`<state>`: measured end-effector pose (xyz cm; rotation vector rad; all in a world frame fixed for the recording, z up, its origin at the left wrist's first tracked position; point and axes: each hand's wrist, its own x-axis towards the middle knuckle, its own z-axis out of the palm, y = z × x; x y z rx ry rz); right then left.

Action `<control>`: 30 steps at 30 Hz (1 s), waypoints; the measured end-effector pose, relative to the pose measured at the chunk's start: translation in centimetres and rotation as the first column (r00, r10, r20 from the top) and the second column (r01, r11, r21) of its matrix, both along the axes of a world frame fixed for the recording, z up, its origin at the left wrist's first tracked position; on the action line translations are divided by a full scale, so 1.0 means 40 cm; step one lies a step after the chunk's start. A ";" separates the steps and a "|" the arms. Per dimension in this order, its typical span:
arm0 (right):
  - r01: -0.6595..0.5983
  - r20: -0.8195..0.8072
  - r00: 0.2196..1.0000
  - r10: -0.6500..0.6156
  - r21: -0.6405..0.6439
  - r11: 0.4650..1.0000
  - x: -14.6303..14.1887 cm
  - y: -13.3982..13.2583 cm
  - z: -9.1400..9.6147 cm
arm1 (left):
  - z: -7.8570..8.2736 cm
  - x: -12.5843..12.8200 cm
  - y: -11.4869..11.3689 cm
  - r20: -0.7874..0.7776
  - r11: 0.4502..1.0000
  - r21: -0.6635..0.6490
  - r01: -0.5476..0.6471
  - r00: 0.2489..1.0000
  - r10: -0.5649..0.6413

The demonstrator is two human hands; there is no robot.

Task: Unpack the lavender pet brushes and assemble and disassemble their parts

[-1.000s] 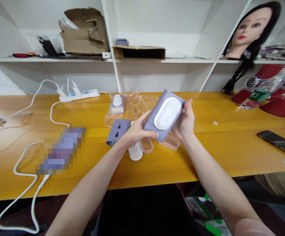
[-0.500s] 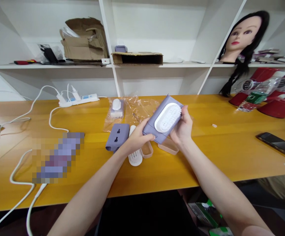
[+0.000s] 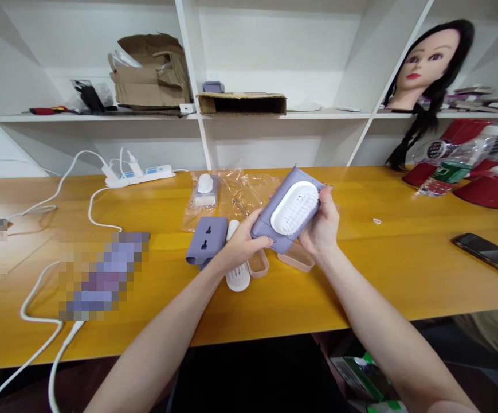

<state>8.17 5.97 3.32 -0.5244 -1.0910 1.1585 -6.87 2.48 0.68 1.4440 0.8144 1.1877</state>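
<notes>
Between my two hands, tilted above the table, is a purple plastic holder (image 3: pixel 275 217) with a white oval brush (image 3: pixel 295 208) fixed on its upper face, bristles showing. My left hand (image 3: pixel 245 242) grips the lower left end, thumb on top. My right hand (image 3: pixel 322 223) grips the right edge, its fingers partly hidden behind. Below lie a second purple piece (image 3: pixel 209 236) with two dark keyhole-shaped slots, another white brush (image 3: pixel 237 279) partly under my left arm, and two pinkish open oval cups, a left one (image 3: pixel 259 265) and a right one (image 3: pixel 295 258).
Clear plastic wrapping (image 3: pixel 244 192) lies behind, near a smaller purple-and-white piece (image 3: pixel 206 190). To the left are a power strip (image 3: pixel 149 173), cables and a pixelated purple object (image 3: pixel 105 275). At right lie a black phone (image 3: pixel 489 255) and a bottle (image 3: pixel 444 172). White shelves (image 3: pixel 270 46) rise at the back.
The whole view has shifted slightly. My hands keep nearly the same hold on the purple holder, at almost the same tilt.
</notes>
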 end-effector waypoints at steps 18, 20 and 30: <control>-0.066 -0.033 0.997 0.066 -0.014 0.998 -0.021 -0.030 0.010 | 0.013 -0.019 0.012 -0.027 0.996 -0.086 0.035 0.999 -0.037; -0.107 -0.017 0.994 0.107 -0.045 0.993 -0.021 -0.031 0.010 | 0.011 -0.017 0.018 0.064 0.995 -0.087 -0.049 0.996 0.055; -0.206 0.150 0.959 0.241 -0.217 0.954 -0.032 -0.014 -0.038 | 0.018 -0.021 0.026 0.318 0.978 -0.115 -0.176 0.926 0.204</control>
